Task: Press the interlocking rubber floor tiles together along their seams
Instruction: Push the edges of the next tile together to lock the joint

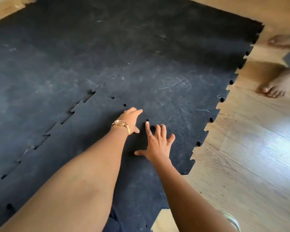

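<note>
Black rubber floor tiles with puzzle-shaped edges cover most of the floor. The near tile (94, 131) lies under my arms. A seam (120, 102) runs from its far corner down to my hands, with small gaps showing. Another seam (57, 124) along its left side is partly unjoined, its tabs lifted. My left hand (131, 120), with a gold watch on the wrist, rests flat on the seam. My right hand (157, 141) lies just right of it, fingers spread, pressing the tile's edge. Neither hand holds anything.
Wooden floor (249, 156) lies to the right of the tiles' toothed edge (213, 119). Another person's bare feet (274, 87) stand on the wood at the far right. The far tiles (107, 39) lie flat and joined.
</note>
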